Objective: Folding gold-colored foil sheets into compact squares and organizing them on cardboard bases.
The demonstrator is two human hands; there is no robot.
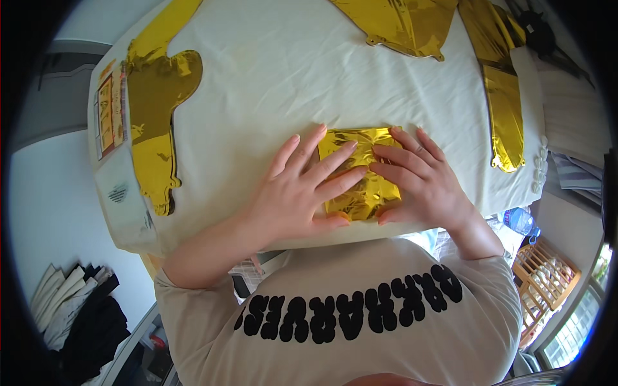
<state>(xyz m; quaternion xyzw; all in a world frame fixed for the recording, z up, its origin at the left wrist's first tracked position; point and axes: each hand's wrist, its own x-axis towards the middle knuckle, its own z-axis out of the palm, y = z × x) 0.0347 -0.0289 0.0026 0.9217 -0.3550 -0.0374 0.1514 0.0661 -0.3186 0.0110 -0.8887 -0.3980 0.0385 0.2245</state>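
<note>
Gold foil square (368,194), creased, lies flat on the cloth-covered desk (270,77) near the person's edge, between and partly under both hands. Left hand (286,193): at its 9 o'clock side, grip spread, fingertips resting on the foil. Right hand (425,183): at its 3 o'clock side, grip likewise spread, fingers over the foil, clamped on nothing. Clock taken from the square: long gold foil shape (151,106) toward 10 o'clock; wide gold foil piece (409,29) between 12 and 1; narrow gold foil strip (505,106) at 2; clear bottle (520,222) between 3 and 4, beyond the desk edge.
</note>
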